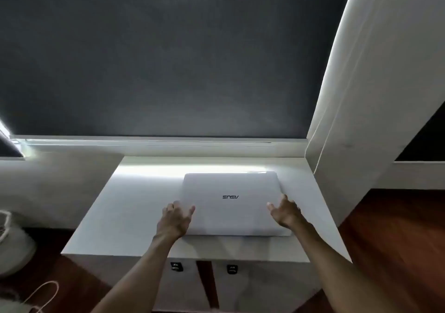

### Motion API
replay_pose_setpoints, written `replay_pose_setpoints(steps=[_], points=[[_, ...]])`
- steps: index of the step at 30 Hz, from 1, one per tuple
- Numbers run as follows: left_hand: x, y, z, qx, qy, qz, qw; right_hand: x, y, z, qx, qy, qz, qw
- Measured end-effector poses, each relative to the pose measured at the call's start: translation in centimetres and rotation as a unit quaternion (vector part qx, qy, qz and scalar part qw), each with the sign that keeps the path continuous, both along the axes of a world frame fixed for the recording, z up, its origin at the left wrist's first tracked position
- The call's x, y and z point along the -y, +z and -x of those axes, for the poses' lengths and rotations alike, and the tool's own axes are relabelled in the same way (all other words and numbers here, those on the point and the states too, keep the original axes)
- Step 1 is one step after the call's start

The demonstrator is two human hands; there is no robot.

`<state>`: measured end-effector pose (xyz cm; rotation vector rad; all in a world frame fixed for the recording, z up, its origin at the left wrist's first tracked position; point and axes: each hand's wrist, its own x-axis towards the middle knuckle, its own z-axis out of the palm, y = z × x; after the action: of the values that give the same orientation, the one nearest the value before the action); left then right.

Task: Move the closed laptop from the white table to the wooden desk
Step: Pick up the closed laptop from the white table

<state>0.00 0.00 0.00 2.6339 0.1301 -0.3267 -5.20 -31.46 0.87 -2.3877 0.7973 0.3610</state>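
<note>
A closed white laptop [231,204] with a dark logo on its lid lies flat on the white table [125,216], toward the table's right half. My left hand [175,220] rests at the laptop's left edge, fingers spread, thumb over the lid. At the right edge, my right hand [285,212] has its fingers apart and its thumb pointing inward over the lid. Neither hand clearly grips the laptop. No wooden desk is in view.
A dark roller blind [168,59] fills the wall behind the table. A white wall panel [375,95] rises at the right. Dark wooden floor [397,252] shows on both sides. A pale rounded object [14,247] and a thin cord [45,293] sit at lower left.
</note>
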Motion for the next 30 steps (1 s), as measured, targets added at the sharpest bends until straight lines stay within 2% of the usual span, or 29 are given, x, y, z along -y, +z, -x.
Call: replay_pose_setpoints(steps=[3,6,12,19,25,30], points=[[0.8,-0.5,-0.4,0.008,0.102,0.047,0.994,0.1,-0.2,-0.3,-0.015,-0.079,-0.044,0.996],[1.6,-0.3,-0.9,-0.025,0.148,0.052,0.987,0.2,0.3,-0.5,-0.019,-0.106,-0.064,0.992],[1.4,-0.5,-1.8,-0.038,0.152,0.048,0.986,0.0,1.1,0.0,-0.002,-0.153,-0.166,0.974],[1.0,-0.1,-0.2,0.005,0.167,0.049,0.985,-0.9,-1.1,1.8,0.081,-0.178,-0.101,0.976],[0.7,1.9,-0.1,0.062,0.155,0.098,0.981,-1.6,0.4,3.0,0.121,-0.2,-0.118,0.965],[1.3,5.1,-0.6,0.118,0.151,0.143,0.971,-1.1,3.5,3.1,0.191,-0.209,-0.149,0.947]])
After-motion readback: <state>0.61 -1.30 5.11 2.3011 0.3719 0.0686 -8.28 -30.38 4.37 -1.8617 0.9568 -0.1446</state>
